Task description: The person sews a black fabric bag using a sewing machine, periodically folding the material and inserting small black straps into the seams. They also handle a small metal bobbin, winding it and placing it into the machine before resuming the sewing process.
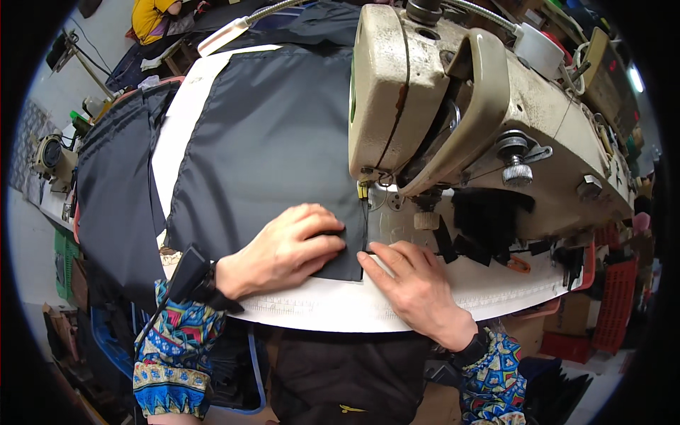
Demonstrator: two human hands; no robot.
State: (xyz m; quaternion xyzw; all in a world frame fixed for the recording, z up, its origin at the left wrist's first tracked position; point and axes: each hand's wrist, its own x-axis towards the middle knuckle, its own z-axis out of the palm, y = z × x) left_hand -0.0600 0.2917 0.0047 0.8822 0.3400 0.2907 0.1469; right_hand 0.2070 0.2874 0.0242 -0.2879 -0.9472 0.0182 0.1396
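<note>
A dark grey-black fabric panel (262, 134) lies on the white sewing table (312, 304), its right edge running up to the presser foot (363, 190) of a beige sewing machine (432, 92). My left hand (287, 249) rests on the panel with its fingers bent together and closed on the cloth; the thumb is hidden. Beside the panel's lower right edge, my right hand (414, 283) lies with fingers stretched out, thumb and index tips at the cloth's edge. Under the machine arm, the metal needle plate (386, 209) shows partly.
Black fabric scraps (492, 216) and an orange-handled thread snipper (519, 264) lie right of my right hand. More dark cloth (117, 177) drapes over the table's left side. A red crate (615, 304) stands at right. A person in yellow (149, 20) sits at the far left.
</note>
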